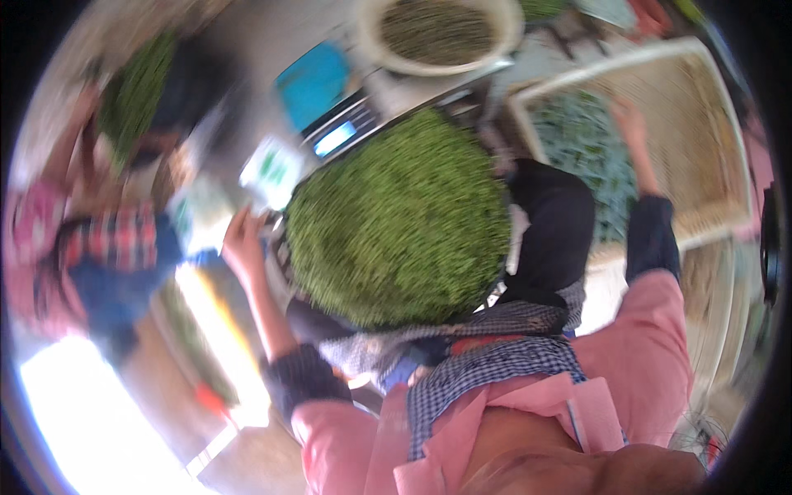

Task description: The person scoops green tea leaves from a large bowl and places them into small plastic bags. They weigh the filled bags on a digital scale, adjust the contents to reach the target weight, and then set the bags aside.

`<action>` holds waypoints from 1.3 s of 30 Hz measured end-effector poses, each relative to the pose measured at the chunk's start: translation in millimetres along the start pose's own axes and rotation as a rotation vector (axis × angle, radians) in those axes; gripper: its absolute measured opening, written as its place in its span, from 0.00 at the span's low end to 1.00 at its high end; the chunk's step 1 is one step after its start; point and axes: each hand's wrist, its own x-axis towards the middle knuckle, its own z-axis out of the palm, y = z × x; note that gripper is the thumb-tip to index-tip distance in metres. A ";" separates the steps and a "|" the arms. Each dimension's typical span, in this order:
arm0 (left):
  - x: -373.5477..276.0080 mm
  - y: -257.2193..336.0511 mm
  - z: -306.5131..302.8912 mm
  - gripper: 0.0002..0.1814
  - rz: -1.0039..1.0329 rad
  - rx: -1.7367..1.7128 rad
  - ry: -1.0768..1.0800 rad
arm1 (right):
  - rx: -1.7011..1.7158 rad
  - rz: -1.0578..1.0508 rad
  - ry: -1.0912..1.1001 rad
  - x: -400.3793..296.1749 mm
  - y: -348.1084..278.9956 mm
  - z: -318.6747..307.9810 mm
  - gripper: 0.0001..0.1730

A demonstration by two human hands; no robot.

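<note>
A large mound of fine green plant material [402,223], blurred by motion, sits before me between my knees, in a dark-rimmed container. To its left is my left hand [242,238], raised with its fingertips close together. Just above them is a white plastic packet [272,170] with green print; whether the fingers touch it is unclear. My right hand [628,120] reaches into a pale woven-look crate [711,124] on the right. Beneath and beside it lie several small clear packets with green contents [575,142]. Blur hides whether the fingers grip one.
Beyond the mound stands a digital scale [337,137] with a lit display, a blue pad [314,83] beside it. A cream basin [513,31] holds brownish-green stalks. At left a co-worker [111,247] is by a green bundle [136,93]. White plastic bags [201,213] lie nearer.
</note>
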 end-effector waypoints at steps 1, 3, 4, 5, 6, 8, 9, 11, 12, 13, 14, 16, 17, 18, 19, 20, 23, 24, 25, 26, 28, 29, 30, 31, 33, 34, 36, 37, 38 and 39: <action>7.7 1.1 -0.3 0.14 -0.015 0.098 0.025 | 0.056 -0.034 0.013 -3.1 7.9 -3.9 0.23; 16.2 -32.8 4.0 0.15 -0.042 0.339 0.121 | 0.186 -0.104 0.039 -28.3 -48.2 -0.7 0.16; 20.3 -26.3 13.0 0.16 -0.019 0.416 0.124 | 0.231 -0.168 0.049 -31.6 -61.6 -1.8 0.14; 20.4 -13.5 20.3 0.17 -0.006 0.321 0.077 | 0.258 -0.232 0.047 -36.8 -84.2 -4.1 0.13; 24.8 -36.7 29.9 0.17 0.082 0.369 0.101 | 0.290 -0.305 0.036 -48.9 -126.1 -5.0 0.13; 29.1 -36.9 52.7 0.16 0.566 0.243 0.089 | 0.327 -0.393 0.031 -77.3 -195.2 -21.8 0.12; 33.6 -38.2 65.2 0.15 0.521 0.341 -0.009 | 0.364 -0.479 0.053 -79.5 -206.4 -21.3 0.10; 36.2 -47.7 83.0 0.11 0.362 0.466 -0.071 | 0.358 -0.565 0.009 -95.4 -243.2 -29.5 0.09; 40.8 -51.2 88.8 0.09 0.374 0.430 -0.015 | 0.306 -0.632 0.017 -99.9 -256.2 -36.4 0.08; 41.8 -55.3 93.3 0.09 0.381 0.401 0.029 | 0.256 -0.690 0.015 -107.5 -264.1 -40.7 0.08; 42.7 -60.1 96.4 0.08 0.386 0.374 0.075 | 0.206 -0.749 0.011 -115.3 -273.5 -44.0 0.07; 49.9 -46.4 95.3 0.09 0.237 0.366 0.010 | 0.229 -0.759 -0.037 -130.7 -292.8 -51.3 0.07; 53.1 -37.0 92.9 0.09 0.165 0.363 -0.022 | 0.242 -0.764 -0.059 -137.7 -304.6 -54.0 0.07; 54.1 -37.8 93.0 0.09 0.157 0.377 -0.015 | 0.258 -0.780 -0.081 -146.2 -319.0 -54.1 0.07; 56.3 -39.3 93.0 0.09 0.150 0.396 -0.010 | 0.279 -0.810 -0.101 -155.0 -333.8 -52.8 0.06; 57.7 -41.0 93.1 0.09 0.143 0.414 -0.005 | 0.300 -0.840 -0.121 -163.0 -348.7 -51.4 0.06; 57.7 -45.9 96.6 0.08 0.227 0.489 0.042 | 0.256 -0.965 -0.173 -178.2 -379.7 -46.6 0.06; 57.3 -48.0 97.2 0.07 0.271 0.524 0.061 | 0.238 -1.035 -0.153 -183.5 -386.0 -43.0 0.05; 55.7 -50.5 97.9 0.07 0.312 0.581 0.061 | 0.233 -1.037 -0.195 -187.9 -392.4 -42.9 0.05; 52.7 -53.5 98.5 0.06 0.353 0.638 0.061 | 0.227 -1.039 -0.236 -192.2 -397.9 -43.3 0.05; 50.6 -61.2 98.5 0.06 0.353 0.637 0.049 | 0.233 -1.031 -0.304 -197.9 -402.5 -37.8 0.05; 51.8 -65.4 96.7 0.07 0.310 0.578 0.040 | 0.248 -1.037 -0.302 -199.7 -404.6 -34.0 0.05; 52.0 -68.5 95.9 0.08 0.267 0.517 0.032 | 0.262 -1.044 -0.299 -201.6 -407.2 -31.3 0.05; 53.7 -57.3 92.0 0.08 0.189 0.454 -0.020 | 0.272 -1.043 -0.290 -201.8 -407.8 -29.5 0.05; 56.2 -42.8 78.0 0.08 0.019 0.337 -0.115 | 0.303 -1.034 -0.286 -207.1 -411.6 -28.7 0.05; 62.7 -51.9 80.5 0.09 0.038 0.356 -0.088 | 0.314 -1.035 -0.309 -209.7 -415.1 -28.1 0.05; 70.7 -59.6 74.4 0.10 0.071 0.321 -0.129 | 0.342 -1.043 -0.344 -216.0 -424.9 -29.7 0.06; 71.8 -64.4 71.5 0.10 0.087 0.304 -0.149 | 0.362 -1.028 -0.381 -220.1 -430.1 -29.7 0.06; 69.1 -70.3 69.0 0.09 0.096 0.264 -0.099 | 0.383 -1.014 -0.418 -224.7 -435.3 -29.3 0.07; 66.9 -67.5 66.2 0.08 0.114 0.222 -0.053 | 0.402 -0.994 -0.447 -226.8 -439.3 -29.3 0.07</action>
